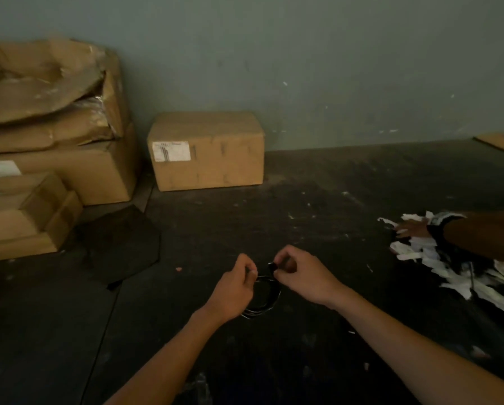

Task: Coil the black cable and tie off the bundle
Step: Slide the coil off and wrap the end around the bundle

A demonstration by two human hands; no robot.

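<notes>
- Your left hand and right hand sit close together over the dark floor, w/ the black cable between and just below them.
- Coil hangs down from the grip: loops drop below your hands, roughly a ring, its plane about facing you. Top of the ring is at your fingertips, bottom near your left wrist.
- Right hand: fingers curled, pinching a small black end or tie piece at the top of the coil. Can't tell if it's a plug or a strap.
- Left hand: fingers curled on the coil's upper-left side, holding the loops together.
- Right hand is nearer the loose end, so the wrap likely falls to it; left prob. just steadies.
- Cable looks thin, glossy black, several loops, some pale glints at the bottom. Coiling seems about done; tie-off not yet.
- Dim light, detail is poor.
</notes>
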